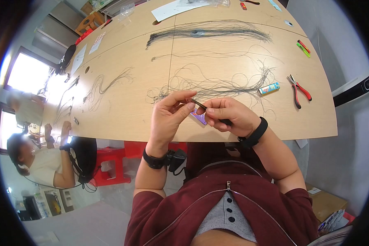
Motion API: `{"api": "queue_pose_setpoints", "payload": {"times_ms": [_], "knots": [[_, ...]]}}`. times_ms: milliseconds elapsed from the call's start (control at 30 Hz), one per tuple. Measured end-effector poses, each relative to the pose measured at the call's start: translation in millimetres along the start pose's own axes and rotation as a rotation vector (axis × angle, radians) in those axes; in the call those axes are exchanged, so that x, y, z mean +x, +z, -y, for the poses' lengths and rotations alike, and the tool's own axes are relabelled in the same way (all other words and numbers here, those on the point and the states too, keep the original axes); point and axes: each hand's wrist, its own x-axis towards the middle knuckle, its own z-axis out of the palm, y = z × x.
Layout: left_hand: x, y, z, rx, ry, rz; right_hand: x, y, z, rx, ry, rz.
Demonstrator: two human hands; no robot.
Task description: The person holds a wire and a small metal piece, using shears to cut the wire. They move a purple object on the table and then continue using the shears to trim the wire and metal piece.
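Note:
My right hand [229, 117] is closed around a slim dark tool [199, 104] with a black end showing below the fingers. The tool points up and left to the fingertips of my left hand [170, 112]. My left thumb and index finger are pinched together at its tip; what lies between them I cannot tell. Just under the hands, a purple packet [199, 118] lies on the table. Beyond them spreads a tangled bundle of thin dark wires [221, 87]. A small blue box [269, 89] rests at the right end of that bundle.
Red-handled pliers [299, 92] lie on the table [315, 119] at right, near green and red lighters [303, 48]. Farther back is a straighter wire bundle [209, 33]. At left, another person [45, 160] sits by the table, close to a red stool [110, 166].

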Motion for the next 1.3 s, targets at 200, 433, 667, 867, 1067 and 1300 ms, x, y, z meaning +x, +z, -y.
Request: {"api": "queue_pose_setpoints", "payload": {"times_ms": [200, 433, 667, 867, 1067, 1300], "knots": [[2, -4, -1, 0.027, -0.038, 0.053, -1, -1, 1, 0.016, 0.008, 0.041], [4, -6, 4, -0.030, -0.048, 0.029, -1, -1, 1, 0.034, 0.021, 0.047], [5, -9, 9, -0.102, -0.063, 0.045, -2, 0, 0, 0.071, 0.033, 0.057], [5, -10, 5, -0.078, -0.078, 0.050, -3, 1, -1, 0.155, 0.064, 0.070], [5, -10, 4, -0.034, -0.079, 0.052, -2, 2, -5, 0.199, 0.072, 0.069], [6, -11, 7, -0.075, -0.079, 0.025, -2, 6, -6, 0.235, 0.053, 0.043]]}}
